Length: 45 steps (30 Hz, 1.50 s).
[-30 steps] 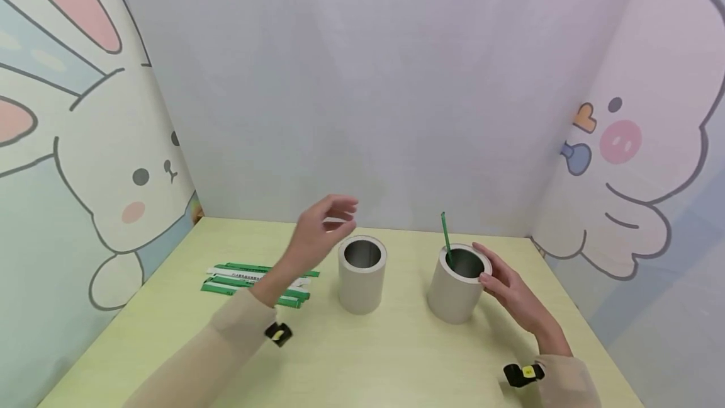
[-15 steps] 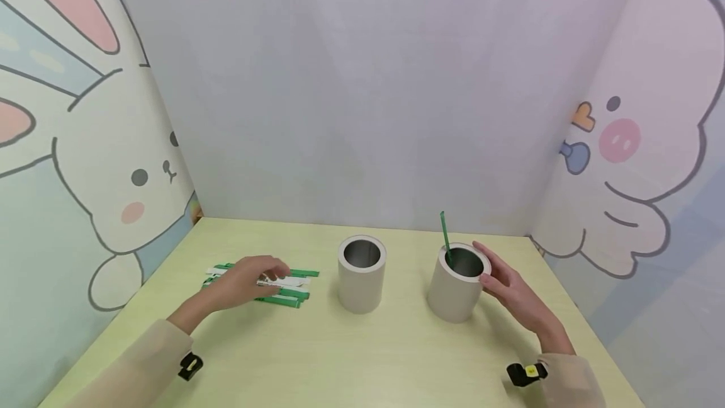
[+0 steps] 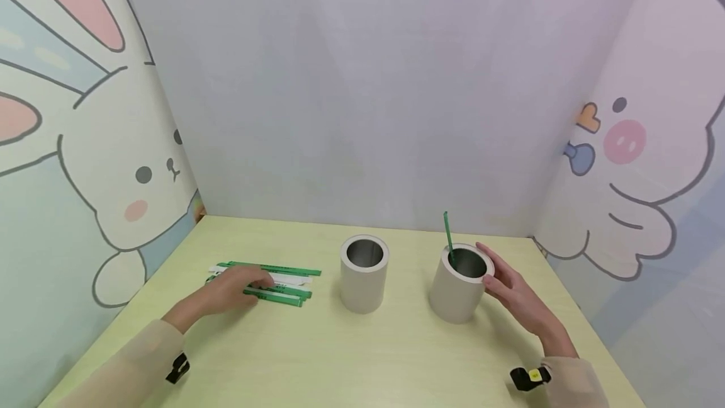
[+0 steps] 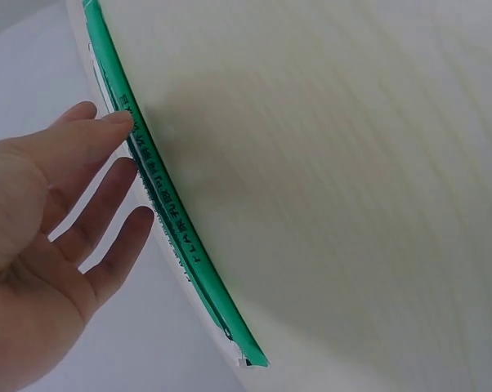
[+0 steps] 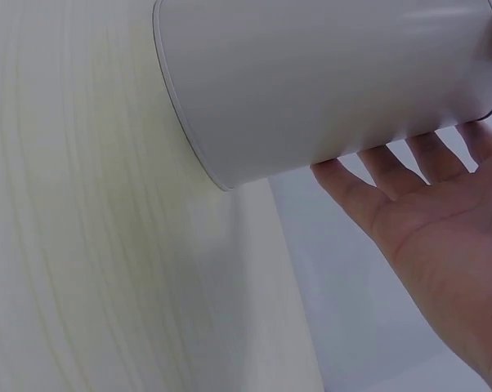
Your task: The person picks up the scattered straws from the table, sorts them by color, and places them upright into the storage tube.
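On the left of the table, long thin green-and-white printed packets, looking like wrapped straws (image 3: pixel 289 270), lie in a loose pile. My left hand (image 3: pixel 232 289) reaches over it, thumb and fingertips touching a green wrapped straw (image 4: pixel 168 192), with the fingers loosely bent. A white cylindrical cup (image 3: pixel 456 294) with a dark metallic inside stands at the right, a green stick-like straw (image 3: pixel 449 232) leaning up out of it. My right hand (image 3: pixel 518 294) holds this cup near its rim, fingertips against the side in the right wrist view. Between the hands stands another white cup (image 3: pixel 363 288).
The pale yellow table (image 3: pixel 362 364) ends at a plain light cloth (image 3: pixel 362 99) behind. Panels with a cartoon rabbit (image 3: pixel 141 206) and a white cartoon figure (image 3: pixel 629 194) stand at the left and right sides.
My left hand has moved from above the middle cup down and left onto the packets. My right hand keeps its place on the right cup.
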Tool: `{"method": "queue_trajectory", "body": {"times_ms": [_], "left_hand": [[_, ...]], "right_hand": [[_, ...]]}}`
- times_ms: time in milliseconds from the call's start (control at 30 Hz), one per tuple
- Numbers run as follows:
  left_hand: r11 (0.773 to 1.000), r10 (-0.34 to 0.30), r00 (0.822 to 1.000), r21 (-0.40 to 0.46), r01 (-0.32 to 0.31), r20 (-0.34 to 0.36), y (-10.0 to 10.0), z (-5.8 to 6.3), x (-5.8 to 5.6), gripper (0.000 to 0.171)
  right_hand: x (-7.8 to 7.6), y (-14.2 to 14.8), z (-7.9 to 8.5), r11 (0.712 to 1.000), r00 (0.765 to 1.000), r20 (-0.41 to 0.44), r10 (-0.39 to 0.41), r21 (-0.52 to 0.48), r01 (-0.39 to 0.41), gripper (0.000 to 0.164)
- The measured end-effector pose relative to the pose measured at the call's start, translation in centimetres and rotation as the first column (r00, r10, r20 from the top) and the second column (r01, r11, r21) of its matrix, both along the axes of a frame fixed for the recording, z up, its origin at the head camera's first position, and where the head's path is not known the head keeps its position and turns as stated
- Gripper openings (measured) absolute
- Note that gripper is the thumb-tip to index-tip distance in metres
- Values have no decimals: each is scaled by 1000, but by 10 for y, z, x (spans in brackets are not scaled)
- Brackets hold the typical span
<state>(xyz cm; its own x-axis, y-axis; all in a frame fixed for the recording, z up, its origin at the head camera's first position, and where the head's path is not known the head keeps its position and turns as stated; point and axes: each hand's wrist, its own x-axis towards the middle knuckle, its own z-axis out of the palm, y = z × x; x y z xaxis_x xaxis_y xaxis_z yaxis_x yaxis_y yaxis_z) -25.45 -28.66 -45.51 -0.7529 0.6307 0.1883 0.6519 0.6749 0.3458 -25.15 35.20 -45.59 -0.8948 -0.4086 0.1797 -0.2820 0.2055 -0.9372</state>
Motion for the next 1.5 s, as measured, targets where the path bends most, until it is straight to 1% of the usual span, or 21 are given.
{"method": "queue_trajectory", "body": {"times_ms": [200,367,533,633,733,867,1033,1167,1267,1367,1500], "left_hand": [[999,-13,999,-32,12,-41,-1,-2,-6,39],[998,-52,997,-24,51,-64,-1,-5,-9,38],[996,-88,995,-27,87,-54,0,-6,-9,38],[995,-100,994,-33,99,-44,2,-3,-9,38],[995,-92,996,-44,91,-22,4,0,-8,37],[995,-84,996,-57,84,5,4,0,-9,36],[991,-126,992,-43,124,-22,5,-1,-8,38],[987,-159,985,-49,156,-70,6,-2,-8,39],[984,-178,980,-44,175,-89,6,-3,-10,40],[984,-177,981,-35,174,-83,5,-4,-10,40],[986,-166,985,-37,164,-48,5,-5,-10,36]], "right_hand": [[0,0,0,1000,1000,-8,-7,-12,7,64],[1,0,-1,1000,1000,-5,-3,-19,3,64],[1,0,-3,1000,1000,-6,-2,-24,2,64],[2,1,-4,1000,1000,-6,-3,-27,3,64],[2,1,-5,1000,1000,-6,-4,-28,4,64],[1,2,-7,1000,1000,-10,-6,-24,5,64],[0,1,-6,1000,1000,-9,-5,-14,5,64],[0,1,-6,1000,1000,-6,-2,-12,2,64],[0,1,-6,1000,1000,-10,-1,-12,1,64],[-1,1,-5,1000,1000,-13,2,-13,-2,64],[-3,2,-5,1000,1000,-14,4,-9,-4,64]]}}
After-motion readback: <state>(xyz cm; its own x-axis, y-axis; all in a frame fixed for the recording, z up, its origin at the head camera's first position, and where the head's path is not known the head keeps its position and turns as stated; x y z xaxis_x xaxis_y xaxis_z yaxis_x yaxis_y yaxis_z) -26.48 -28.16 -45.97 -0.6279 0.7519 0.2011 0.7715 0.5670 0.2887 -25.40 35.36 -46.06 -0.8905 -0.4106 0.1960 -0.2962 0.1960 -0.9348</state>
